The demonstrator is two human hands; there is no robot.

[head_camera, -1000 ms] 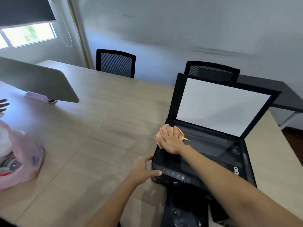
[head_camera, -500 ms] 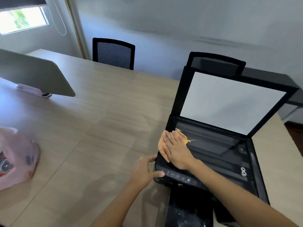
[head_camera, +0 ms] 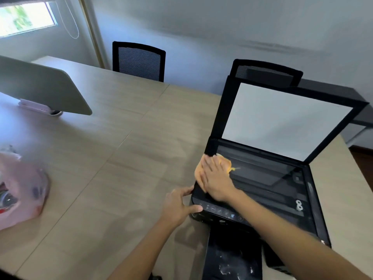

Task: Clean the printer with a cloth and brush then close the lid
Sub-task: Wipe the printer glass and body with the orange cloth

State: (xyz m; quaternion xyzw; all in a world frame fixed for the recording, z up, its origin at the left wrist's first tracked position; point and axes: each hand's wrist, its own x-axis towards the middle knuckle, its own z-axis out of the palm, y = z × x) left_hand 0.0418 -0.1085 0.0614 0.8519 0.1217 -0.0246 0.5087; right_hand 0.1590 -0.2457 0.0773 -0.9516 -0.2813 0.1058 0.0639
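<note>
A black printer (head_camera: 262, 190) stands on the wooden table (head_camera: 121, 158) at the right, its scanner lid (head_camera: 282, 118) raised with the white underside facing me. My right hand (head_camera: 217, 180) lies flat on an orange cloth (head_camera: 226, 164), pressing it onto the left edge of the scanner glass. My left hand (head_camera: 179, 205) grips the printer's front left corner, thumb on the control panel. No brush is in view.
A pink plastic bag (head_camera: 22, 190) with items lies at the left table edge. A grey monitor back (head_camera: 40, 87) stands at far left. Two black chairs (head_camera: 139, 59) sit behind the table. The printer's output tray (head_camera: 234, 257) sticks out toward me.
My right hand has slid the cloth along the left side of the glass, toward me and then back up a little. My left hand has stayed on the printer's corner. The camera has shifted.
</note>
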